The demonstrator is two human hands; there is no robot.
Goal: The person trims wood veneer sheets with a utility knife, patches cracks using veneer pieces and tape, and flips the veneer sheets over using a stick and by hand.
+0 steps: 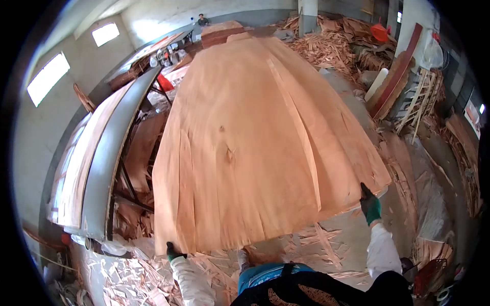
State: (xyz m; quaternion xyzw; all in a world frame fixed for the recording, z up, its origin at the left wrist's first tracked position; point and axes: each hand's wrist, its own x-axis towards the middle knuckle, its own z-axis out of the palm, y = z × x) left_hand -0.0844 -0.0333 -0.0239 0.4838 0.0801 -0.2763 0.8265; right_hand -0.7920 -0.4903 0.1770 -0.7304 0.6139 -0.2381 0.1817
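A large, thin wood veneer sheet (250, 137) spreads out in front of me, with long folds or splits and a few dark knots. My left hand (175, 252), in a dark and green glove, grips its near left corner. At the near right corner my right hand (370, 203), gloved the same way, holds the edge, with the dark fingertips up against the wood. What lies beneath the sheet is mostly hidden.
A long table (109, 140) with a grey top stands at the left. Veneer scraps (138, 280) litter the floor. Behind are a veneer stack (220, 33), a person (203, 20) and a scrap heap (326, 46). A red-edged board (398, 76) leans at the right.
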